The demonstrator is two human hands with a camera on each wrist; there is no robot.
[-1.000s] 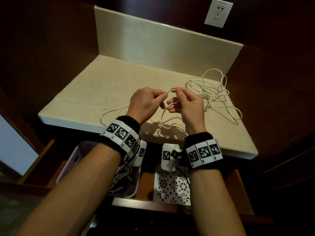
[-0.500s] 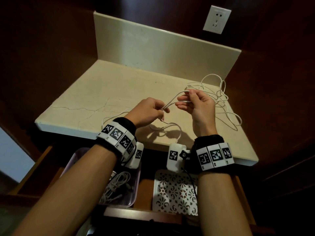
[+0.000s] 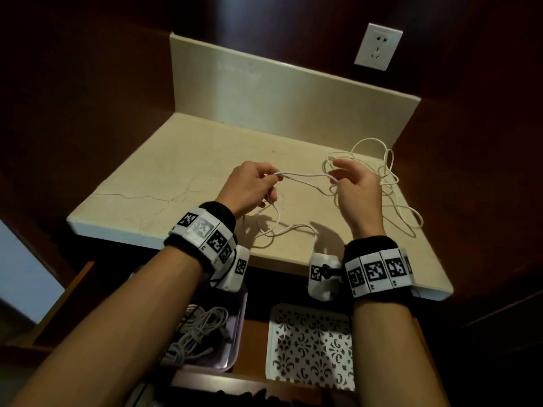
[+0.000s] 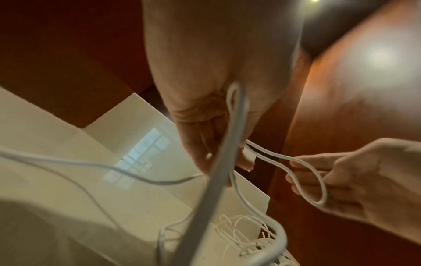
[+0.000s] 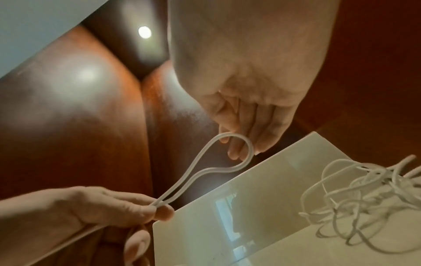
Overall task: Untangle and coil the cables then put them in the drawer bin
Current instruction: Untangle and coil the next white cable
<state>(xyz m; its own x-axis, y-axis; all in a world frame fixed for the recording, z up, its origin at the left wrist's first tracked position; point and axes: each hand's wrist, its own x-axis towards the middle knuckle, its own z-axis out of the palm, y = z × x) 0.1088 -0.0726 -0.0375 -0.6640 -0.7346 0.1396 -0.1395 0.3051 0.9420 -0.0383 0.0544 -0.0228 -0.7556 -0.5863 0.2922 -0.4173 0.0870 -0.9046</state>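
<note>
A thin white cable (image 3: 302, 175) stretches as a doubled loop between my two hands above the cream counter (image 3: 182, 160). My left hand (image 3: 252, 186) pinches both strands (image 5: 159, 203) between thumb and fingers. The far bend of the loop (image 5: 246, 149) goes round the curled fingers of my right hand (image 3: 352, 183). More of the same cable (image 3: 276, 227) trails down onto the counter below my left hand. A tangled white pile (image 3: 388, 177) lies on the counter behind and right of my right hand.
Below the counter an open drawer holds a lilac bin (image 3: 238, 324) with coiled grey cables (image 3: 199, 333) and a white patterned tray (image 3: 308, 345). A wall socket (image 3: 377, 47) sits above the backsplash. Dark wood panels close in on both sides.
My hands have moved apart, drawing the doubled cable out into a longer loop between them. The right hand shifted right toward the tangle; the left still pinches the strands.
</note>
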